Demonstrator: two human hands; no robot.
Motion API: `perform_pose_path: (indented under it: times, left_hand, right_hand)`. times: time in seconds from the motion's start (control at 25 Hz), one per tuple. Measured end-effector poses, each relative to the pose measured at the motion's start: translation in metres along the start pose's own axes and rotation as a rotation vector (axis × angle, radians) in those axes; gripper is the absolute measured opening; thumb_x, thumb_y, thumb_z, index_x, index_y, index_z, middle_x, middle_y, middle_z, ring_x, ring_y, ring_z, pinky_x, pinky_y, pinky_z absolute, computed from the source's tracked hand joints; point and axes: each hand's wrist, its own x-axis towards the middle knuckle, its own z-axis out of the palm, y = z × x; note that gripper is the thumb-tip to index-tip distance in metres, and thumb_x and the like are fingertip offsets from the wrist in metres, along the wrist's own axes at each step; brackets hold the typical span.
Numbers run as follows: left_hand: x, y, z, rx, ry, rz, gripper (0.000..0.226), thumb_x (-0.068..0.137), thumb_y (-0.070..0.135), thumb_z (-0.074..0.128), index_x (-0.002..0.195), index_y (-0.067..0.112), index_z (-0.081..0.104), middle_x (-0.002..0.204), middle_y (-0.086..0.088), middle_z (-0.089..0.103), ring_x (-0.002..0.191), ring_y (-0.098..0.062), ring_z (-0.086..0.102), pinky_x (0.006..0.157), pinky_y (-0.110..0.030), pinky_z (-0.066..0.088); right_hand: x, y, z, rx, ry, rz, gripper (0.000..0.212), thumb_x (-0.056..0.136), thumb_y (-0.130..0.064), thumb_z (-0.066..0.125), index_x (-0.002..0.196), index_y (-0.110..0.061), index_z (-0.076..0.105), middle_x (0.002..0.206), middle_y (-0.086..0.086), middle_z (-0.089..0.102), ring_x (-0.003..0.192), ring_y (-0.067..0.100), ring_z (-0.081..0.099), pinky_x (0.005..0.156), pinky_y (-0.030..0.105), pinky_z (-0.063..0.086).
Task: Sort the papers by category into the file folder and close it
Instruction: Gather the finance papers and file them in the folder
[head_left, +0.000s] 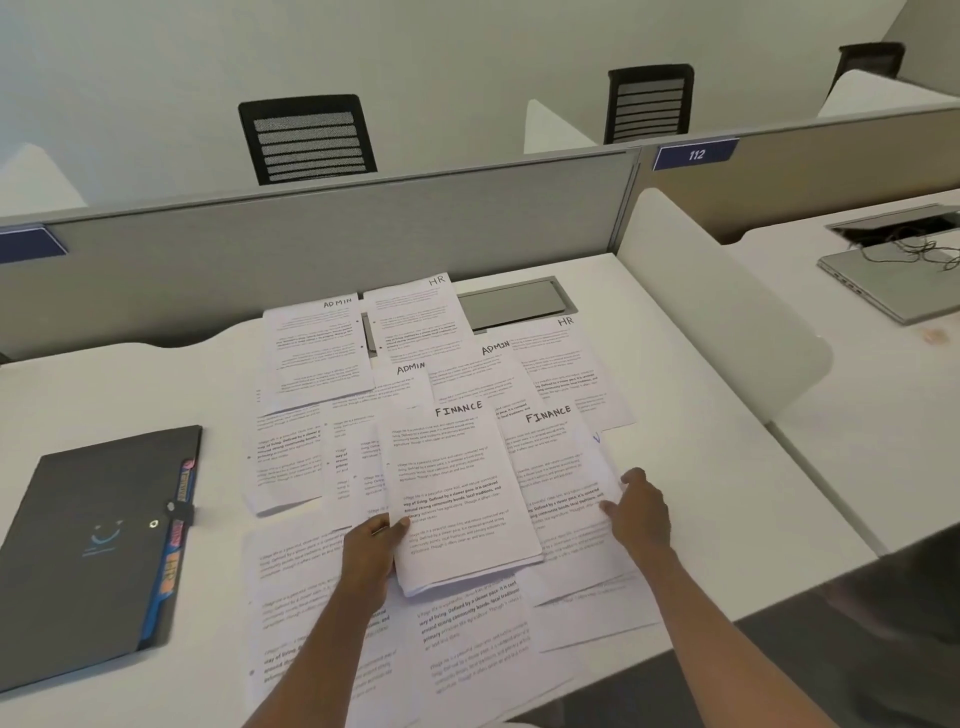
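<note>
Several printed papers lie spread over the white desk (701, 395), hand-labelled ADMIN (317, 353), HR (415, 317) and FINANCE. My left hand (371, 553) grips the lower left edge of a small stack topped by a FINANCE sheet (457, 488), thumb on top. My right hand (639, 512) pinches the right edge of a second FINANCE sheet (558, 467) beside it. A dark grey file folder (88, 551) lies shut at the left, fastened with an elastic loop, coloured index tabs showing along its right edge.
A grey partition wall (311, 249) closes off the desk's far side, with a cable hatch (514, 304) in front of it. A white side divider (717, 312) stands at the right. Beyond it a closed laptop (883, 280) with cables. Black chairs (309, 140) stand behind the partition.
</note>
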Motion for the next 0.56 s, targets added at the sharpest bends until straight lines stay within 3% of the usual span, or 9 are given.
perform_pose_path:
  times: [0.08,0.16,0.28,0.4,0.56]
  left_hand:
    - [0.002,-0.001,0.0,0.004,0.01,-0.004,0.023,0.095,0.003,0.074,0.118,0.001,0.074,0.111,-0.015,0.078,0.105,-0.038,0.074,0.095,-0.053,0.06]
    - [0.003,-0.002,0.0,0.02,0.02,0.006,0.022,0.095,0.005,0.075,0.116,0.001,0.074,0.111,-0.015,0.078,0.105,-0.038,0.074,0.095,-0.053,0.061]
    - [0.003,-0.003,0.002,0.091,0.033,0.036,0.014,0.095,0.007,0.075,0.108,-0.001,0.075,0.105,-0.016,0.079,0.101,-0.038,0.075,0.094,-0.055,0.061]
    - [0.008,-0.004,0.002,0.165,0.049,0.066,0.022,0.094,0.012,0.076,0.101,-0.008,0.072,0.095,-0.015,0.08,0.097,-0.041,0.076,0.092,-0.062,0.061]
    - [0.008,-0.002,0.004,0.209,0.026,0.071,0.016,0.094,0.02,0.075,0.098,0.004,0.076,0.096,-0.006,0.082,0.095,-0.035,0.077,0.093,-0.061,0.061]
  right_hand:
    - [0.0,-0.002,-0.007,-0.025,0.039,-0.025,0.017,0.09,-0.017,0.073,0.103,-0.011,0.063,0.108,0.012,0.071,0.095,0.033,0.066,0.082,0.037,0.054]
    - [-0.003,-0.009,-0.019,-0.052,0.071,-0.048,0.004,0.092,-0.017,0.069,0.091,-0.013,0.067,0.098,0.01,0.073,0.084,0.032,0.065,0.072,0.033,0.053]
    - [-0.011,-0.029,-0.046,-0.132,0.133,-0.127,0.007,0.095,-0.018,0.066,0.091,-0.015,0.071,0.091,0.01,0.074,0.082,0.033,0.069,0.065,0.029,0.048]
    - [-0.018,-0.057,-0.076,-0.142,0.216,-0.227,0.008,0.096,-0.019,0.066,0.091,-0.015,0.072,0.087,0.009,0.075,0.078,0.032,0.07,0.066,0.033,0.056]
    - [-0.031,-0.096,-0.107,-0.047,0.252,-0.323,0.011,0.097,-0.018,0.066,0.092,-0.011,0.073,0.086,0.007,0.075,0.072,0.028,0.066,0.062,0.029,0.049]
